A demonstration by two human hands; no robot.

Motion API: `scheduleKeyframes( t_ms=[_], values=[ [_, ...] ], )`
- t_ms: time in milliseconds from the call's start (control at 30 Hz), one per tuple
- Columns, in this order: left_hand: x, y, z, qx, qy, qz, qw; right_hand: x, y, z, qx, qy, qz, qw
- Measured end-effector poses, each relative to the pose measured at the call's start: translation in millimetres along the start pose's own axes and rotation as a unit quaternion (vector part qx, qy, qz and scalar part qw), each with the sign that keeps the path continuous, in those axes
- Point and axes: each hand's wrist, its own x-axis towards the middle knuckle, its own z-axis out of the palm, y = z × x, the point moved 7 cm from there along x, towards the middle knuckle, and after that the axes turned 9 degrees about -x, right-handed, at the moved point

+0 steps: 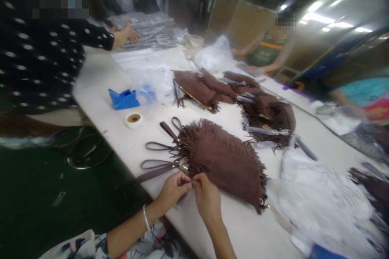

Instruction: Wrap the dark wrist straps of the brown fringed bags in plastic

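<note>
Left hand (174,190) and right hand (208,196) meet at the fingertips, each drawn into a fine pinch with thumb against forefinger; the left seems to have hold of a thin greyish strip (182,200) that shows below its fingers, while whatever may lie between the right's tips is too small to tell. Just beyond them, on the near part of the white table (258,234), lies a brown fringed bag (226,164), apparently the top of a small pile, since several wrist loops (159,145) stick out at its left end; the right hand is close against its near edge. The bag looks soft and suede-like, probably light and floppy, with enough nap to grip well rather than slip. It would likely sag if lifted by one corner, so the flat middle of the body, taken from both sides, seems the sounder hold. The fringe (202,127) should bend easily and may tangle or catch under fingers, and the metal clasp (261,203) at the right corner could scratch or snag. The wrist loops look springier and would give a handy grip for turning an end. The greyish strip, seemingly flimsy, probably calls for light fingertips near its edge.
</note>
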Motion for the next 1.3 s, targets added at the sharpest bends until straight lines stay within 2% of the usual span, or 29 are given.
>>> scheduleKeyframes(
  t_ms=[100,167,400,500,700,800,1000,1133,1233,1300],
  values=[
    [1.5,-1.1,2.0,-0.007,-0.004,-0.004,1.000,0.4,5.2,3.4,0.036,-0.004,0.011,0.999],
    [3.5,-0.8,2.1,0.001,0.017,-0.006,1.000,-1.0,10.8,5.6,0.072,0.005,0.028,0.997],
    [3.0,-1.7,8.4,-0.061,0.069,-0.072,0.993,-15.1,21.1,12.7,0.165,0.078,0.083,0.980],
    [-0.2,1.0,10.0,-0.068,0.085,-0.061,0.992,-20.0,24.0,17.9,0.200,0.104,0.120,0.967],
    [-5.7,-1.5,12.9,-0.075,0.097,-0.051,0.991,-26.4,29.8,29.2,0.229,0.091,0.174,0.953],
    [-7.3,-1.2,13.4,-0.078,0.107,-0.039,0.990,-28.8,28.9,28.4,0.220,0.100,0.174,0.955],
    [-12.9,1.1,13.4,-0.054,0.137,-0.017,0.989,-33.2,17.9,25.6,0.198,0.161,0.125,0.959],
    [-15.9,3.6,13.7,-0.087,0.139,-0.011,0.986,-39.3,16.9,40.5,0.254,0.127,0.104,0.953],
    [-17.3,2.6,13.2,-0.108,0.154,-0.049,0.981,-43.7,15.3,48.9,0.290,0.094,0.079,0.949],
    [-17.8,3.8,13.6,-0.095,0.163,-0.069,0.980,-45.6,15.5,48.6,0.283,0.103,0.077,0.950]
  ],
)
